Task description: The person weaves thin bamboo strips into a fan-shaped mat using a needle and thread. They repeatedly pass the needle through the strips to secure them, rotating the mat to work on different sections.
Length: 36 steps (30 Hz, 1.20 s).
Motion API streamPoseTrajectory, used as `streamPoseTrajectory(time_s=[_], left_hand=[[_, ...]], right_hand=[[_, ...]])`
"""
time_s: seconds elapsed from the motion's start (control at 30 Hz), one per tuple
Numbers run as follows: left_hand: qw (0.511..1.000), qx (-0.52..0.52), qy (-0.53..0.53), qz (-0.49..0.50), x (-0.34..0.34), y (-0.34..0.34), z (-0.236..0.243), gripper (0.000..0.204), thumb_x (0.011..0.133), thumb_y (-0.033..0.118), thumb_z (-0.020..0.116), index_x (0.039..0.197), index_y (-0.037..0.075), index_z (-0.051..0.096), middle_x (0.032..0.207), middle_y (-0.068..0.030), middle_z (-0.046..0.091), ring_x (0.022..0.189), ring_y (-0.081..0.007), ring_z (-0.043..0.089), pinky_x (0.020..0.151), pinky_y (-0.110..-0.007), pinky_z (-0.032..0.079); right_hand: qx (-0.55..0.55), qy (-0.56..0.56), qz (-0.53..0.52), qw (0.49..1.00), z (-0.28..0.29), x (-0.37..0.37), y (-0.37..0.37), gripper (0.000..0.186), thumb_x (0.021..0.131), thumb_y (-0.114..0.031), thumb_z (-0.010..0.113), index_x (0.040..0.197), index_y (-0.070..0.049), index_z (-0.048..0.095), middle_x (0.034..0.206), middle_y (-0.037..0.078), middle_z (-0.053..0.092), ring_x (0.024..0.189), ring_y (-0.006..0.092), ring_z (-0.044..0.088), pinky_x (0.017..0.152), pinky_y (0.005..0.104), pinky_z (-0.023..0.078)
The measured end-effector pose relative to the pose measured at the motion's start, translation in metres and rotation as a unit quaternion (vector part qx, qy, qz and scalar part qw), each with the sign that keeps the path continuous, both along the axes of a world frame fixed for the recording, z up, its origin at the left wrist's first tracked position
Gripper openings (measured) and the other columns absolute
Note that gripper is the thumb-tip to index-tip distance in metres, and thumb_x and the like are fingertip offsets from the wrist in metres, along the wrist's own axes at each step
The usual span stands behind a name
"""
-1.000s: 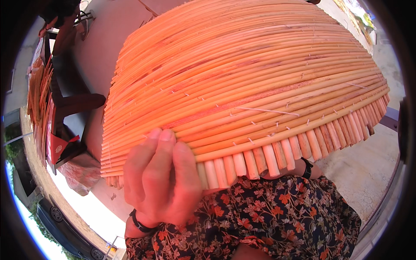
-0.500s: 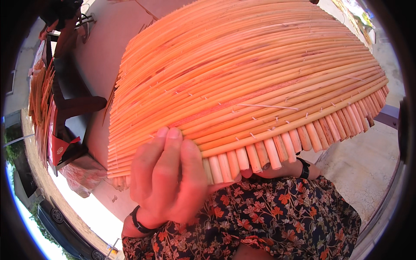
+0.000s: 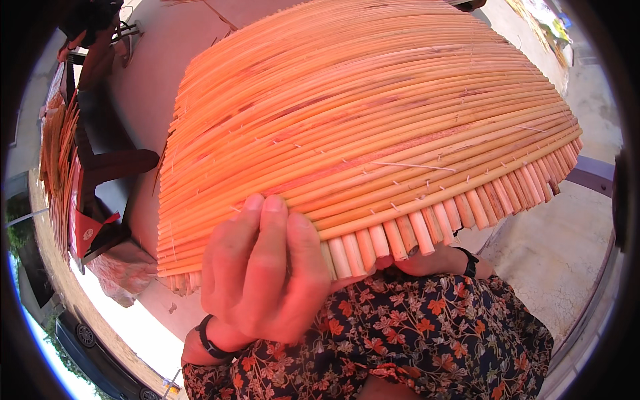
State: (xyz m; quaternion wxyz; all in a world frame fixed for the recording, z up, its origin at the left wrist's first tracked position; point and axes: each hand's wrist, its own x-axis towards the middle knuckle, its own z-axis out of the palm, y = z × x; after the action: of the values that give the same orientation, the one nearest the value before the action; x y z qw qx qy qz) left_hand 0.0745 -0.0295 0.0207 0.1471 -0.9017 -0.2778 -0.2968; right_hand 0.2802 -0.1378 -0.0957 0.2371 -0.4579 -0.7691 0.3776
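A large panel of thin reed stalks [image 3: 360,133], stitched together in rows with light thread, fills the middle of the view. Along its near edge runs a layer of short cut ends [image 3: 427,230] lying crosswise underneath. My left hand [image 3: 263,270], with a dark band at the wrist, is closed on this near edge, fingers on top. Its thumb is out of sight. Partly under the panel, right of centre, is my right hand [image 3: 427,263]; the panel hides its fingers, so its grip cannot be made out. A loose thread [image 3: 413,165] lies across the stalks.
At the left, a dark frame [image 3: 120,160] stands beside a bundle of reeds [image 3: 59,153] and a plastic-wrapped bundle [image 3: 121,275]. Part of another person [image 3: 93,27] shows at the far left. A metal bar [image 3: 592,175] is at the right. A car [image 3: 97,353] sits outside, lower left.
The panel has shifted slightly to the left, and its right end has moved a little in the same direction. My left hand still grips the near edge.
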Motion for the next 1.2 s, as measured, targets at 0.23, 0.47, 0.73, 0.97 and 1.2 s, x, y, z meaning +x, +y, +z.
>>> streamPoseTrajectory(time_s=[0.23,0.47,0.73,0.97,1.2], left_hand=[[1.000,-0.015,0.009,-0.008,-0.005,0.002,0.004,0.021,0.096,0.017,0.060,0.091,-0.002,0.069,0.092,-0.0191,0.072,0.077,-0.0295,0.070,0.061,-0.035,0.057],[0.999,-0.041,0.021,-0.005,-0.005,-0.003,0.006,0.036,0.097,0.031,0.062,0.098,-0.004,0.067,0.095,-0.0214,0.071,0.081,-0.0331,0.069,0.067,-0.038,0.058],[1.000,-0.007,-0.007,0.005,-0.007,0.003,0.006,0.012,0.088,0.009,0.064,0.092,-0.001,0.069,0.091,-0.0181,0.072,0.078,-0.0292,0.070,0.061,-0.034,0.057],[1.000,-0.011,0.004,0.008,-0.009,0.002,0.007,0.048,0.105,0.042,0.051,0.096,0.000,0.069,0.090,-0.0171,0.071,0.078,-0.0294,0.070,0.063,-0.034,0.057],[1.000,-0.006,-0.004,0.009,-0.007,0.002,0.006,0.035,0.103,0.031,0.056,0.094,0.000,0.069,0.090,-0.0169,0.071,0.077,-0.0285,0.070,0.062,-0.034,0.057]], right_hand=[[0.111,-0.075,-0.010,0.991,0.005,-0.003,0.002,0.042,0.096,-0.033,0.066,0.132,-0.012,0.063,0.134,0.013,0.059,0.125,0.0328,0.056,0.108,0.0481,0.044],[0.308,-0.210,-0.050,0.927,0.011,0.018,-0.002,0.044,0.096,-0.036,0.065,0.133,-0.012,0.064,0.135,0.013,0.060,0.126,0.0334,0.056,0.108,0.0501,0.044],[0.434,-0.249,-0.105,0.859,0.005,0.008,0.011,0.047,0.095,-0.041,0.063,0.133,-0.012,0.064,0.136,0.014,0.060,0.126,0.0341,0.056,0.108,0.0523,0.044],[0.329,-0.223,-0.052,0.916,-0.037,-0.005,-0.010,0.048,0.099,-0.043,0.053,0.129,-0.008,0.065,0.128,0.015,0.064,0.120,0.0366,0.062,0.101,0.0562,0.048],[0.361,-0.300,-0.054,0.881,-0.019,-0.001,0.000,0.045,0.100,-0.040,0.051,0.128,-0.007,0.065,0.128,0.015,0.063,0.118,0.0351,0.062,0.100,0.0549,0.049]])
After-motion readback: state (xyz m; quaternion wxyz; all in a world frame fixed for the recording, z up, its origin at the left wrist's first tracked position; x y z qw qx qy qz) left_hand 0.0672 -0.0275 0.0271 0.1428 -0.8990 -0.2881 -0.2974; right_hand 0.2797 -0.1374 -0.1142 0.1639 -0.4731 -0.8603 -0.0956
